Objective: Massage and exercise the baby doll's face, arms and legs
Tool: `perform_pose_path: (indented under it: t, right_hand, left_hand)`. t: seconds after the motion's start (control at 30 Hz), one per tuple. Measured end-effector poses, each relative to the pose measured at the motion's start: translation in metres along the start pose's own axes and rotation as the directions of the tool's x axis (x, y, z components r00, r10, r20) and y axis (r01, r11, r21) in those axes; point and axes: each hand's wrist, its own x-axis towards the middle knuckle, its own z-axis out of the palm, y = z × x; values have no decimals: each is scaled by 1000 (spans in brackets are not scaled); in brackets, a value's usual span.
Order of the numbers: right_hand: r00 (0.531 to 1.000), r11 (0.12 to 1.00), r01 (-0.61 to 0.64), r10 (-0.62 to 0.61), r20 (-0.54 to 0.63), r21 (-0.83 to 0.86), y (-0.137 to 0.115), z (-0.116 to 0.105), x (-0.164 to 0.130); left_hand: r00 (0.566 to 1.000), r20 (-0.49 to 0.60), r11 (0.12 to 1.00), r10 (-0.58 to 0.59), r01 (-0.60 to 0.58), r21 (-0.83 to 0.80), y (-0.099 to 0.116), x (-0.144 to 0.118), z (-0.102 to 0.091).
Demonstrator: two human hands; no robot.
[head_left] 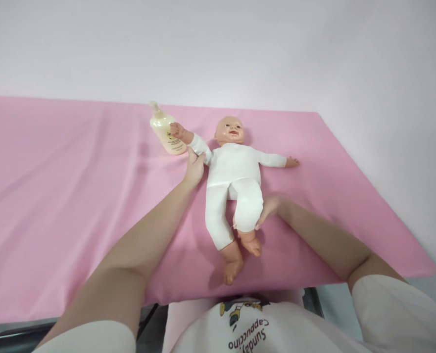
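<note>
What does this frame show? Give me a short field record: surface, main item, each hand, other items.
surface: table covered with a pink cloth, against a pale wall
main item: baby doll in white clothes, lying face up, arms spread
left hand: at the doll's arm near the shoulder, touching the sleeve; whether the grip is closed cannot be told
right hand: fingers against the doll's bent leg at the knee
other items: pale yellow bottle beside the doll's raised hand
</note>
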Motion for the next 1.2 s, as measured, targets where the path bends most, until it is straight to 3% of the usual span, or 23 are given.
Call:
perform_pose_path:
  t: [0.1, 0.23, 0.37, 0.43, 0.6, 0.7, 0.8, 0.9, 1.0, 1.2]
  right_hand:
    - [995, 1000, -23, 22, 101, 7, -2, -1, 0]
    - [979, 993, 102, -112, 172, 66, 2, -8, 2]
    - [915, 979, 131, -181, 360, 159, 11, -16, 5]
    - [883, 952, 194, -275, 382, 237, 15, -16, 6]
    - [776, 772, 471, -593, 215, 428, 13, -8, 6]
    - [767, 703, 530, -636, 84, 474, 4, -6, 5]
    - [785, 659, 590, -604, -138, 466, -5, -8, 3]
    - [768, 637, 640, -535, -352, 430, -8, -11, 2]
    - [762, 626, 643, -467, -449, 441, -8, -11, 2]
    - [774, 589, 621, -356, -523, 518, -11, -8, 6]
  left_hand:
    - [999, 32, 998, 19, -21, 51, 1, -2, 0]
    - [998, 55, 991, 27, -34, 126, 3, -3, -1]
    - [997, 63, 978, 51, -63, 201, 3, -3, -2]
    - [996, 60, 971, 69, -81, 226, 3, -3, -2]
    - [971, 161, 932, 178, -219, 288, 12, -5, 1]
    - [893, 327, 847, 309, -415, 332, 23, -6, 3]
    - [832, 440, 772, 338, -513, 375, 30, -7, 2]
    - [831, 448, 754, 330, -517, 404, 31, -7, 1]
    - [839, 436, 767, 326, -505, 397, 32, -7, 2]
    - [863, 392, 821, 318, -458, 340, 33, -7, 4]
